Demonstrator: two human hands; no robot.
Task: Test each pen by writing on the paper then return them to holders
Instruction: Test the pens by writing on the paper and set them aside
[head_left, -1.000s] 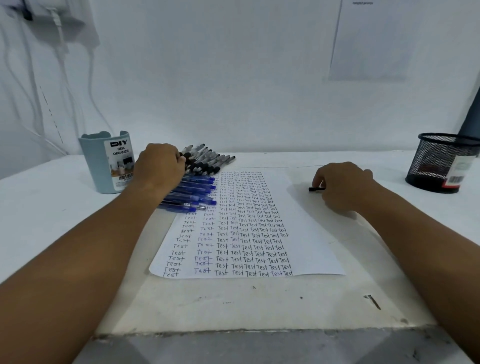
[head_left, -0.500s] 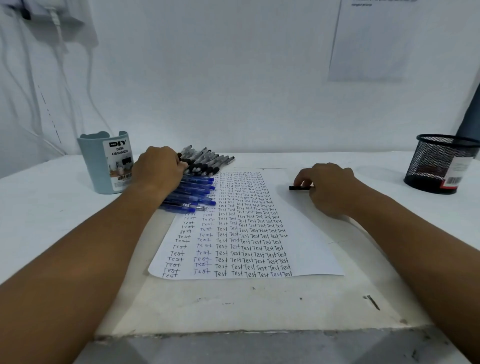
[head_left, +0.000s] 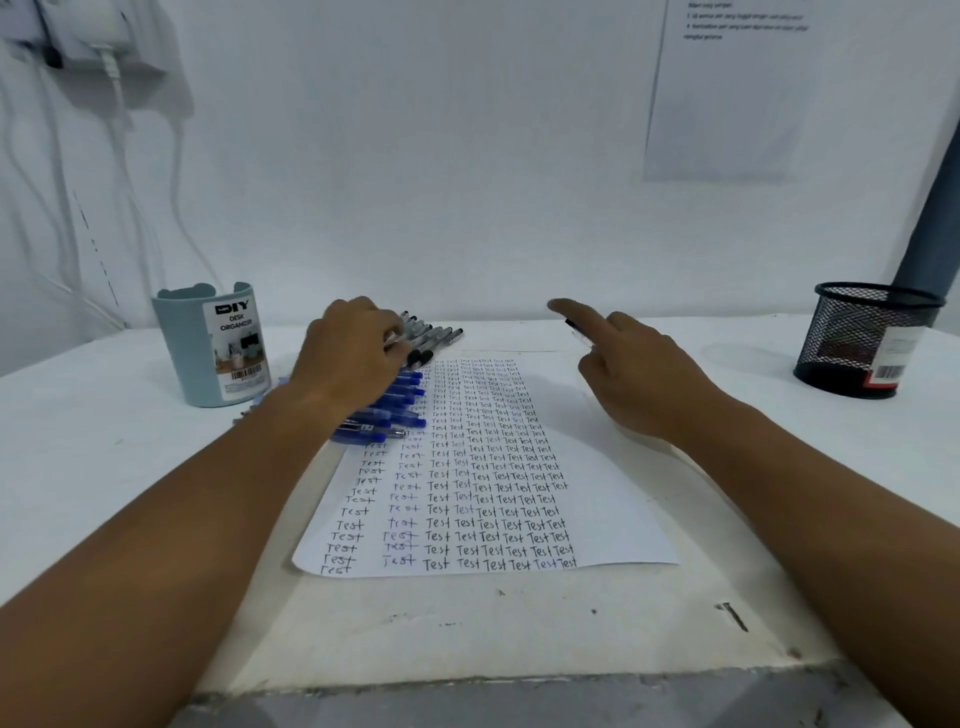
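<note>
A white paper (head_left: 597, 499) covered with rows of the word "Test" lies in the middle of the table. At its top left corner lie several blue pens (head_left: 400, 410) and several black pens (head_left: 434, 338) side by side. My left hand (head_left: 348, 364) rests on these pens with fingers curled over the black ones. My right hand (head_left: 639, 364) is raised above the paper's top right corner, index finger stretched out, holding a black pen (head_left: 576, 330) that is mostly hidden under the fingers. A light blue desk organizer (head_left: 208, 348) stands left; a black mesh holder (head_left: 867, 338) stands right.
The white table ends at a grey front edge (head_left: 519, 696). White cables (head_left: 119, 156) hang down the wall at the left. A printed sheet (head_left: 727, 93) is stuck on the wall at the upper right, beside a grey pole (head_left: 935, 208).
My right hand has lifted off the table and moved left and back with the black pen, its index finger now extended. My left hand has shifted slightly toward the black pens.
</note>
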